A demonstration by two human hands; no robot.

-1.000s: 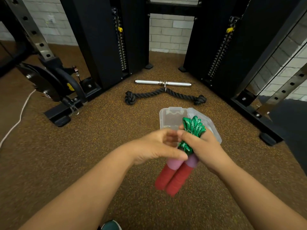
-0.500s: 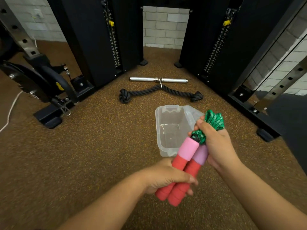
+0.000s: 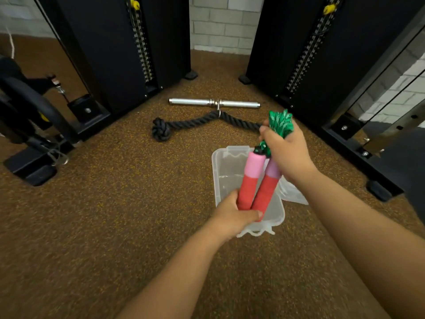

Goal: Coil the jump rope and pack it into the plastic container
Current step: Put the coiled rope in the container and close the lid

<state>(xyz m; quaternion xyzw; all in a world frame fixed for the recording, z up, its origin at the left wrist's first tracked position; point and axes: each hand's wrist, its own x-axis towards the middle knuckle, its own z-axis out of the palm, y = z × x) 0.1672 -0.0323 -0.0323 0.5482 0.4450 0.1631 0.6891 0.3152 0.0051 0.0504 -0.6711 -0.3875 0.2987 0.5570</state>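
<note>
Hands hold the jump rope (image 3: 259,180) above the open plastic container (image 3: 217,171) on the floor. The left hand (image 3: 232,214) grips the near ends of the two red handles. The right hand (image 3: 284,150) grips the green coiled cord (image 3: 280,120), at the far right.

Both hands (image 3: 234,214) (image 3: 285,153) curled, arms outstretched
</note>
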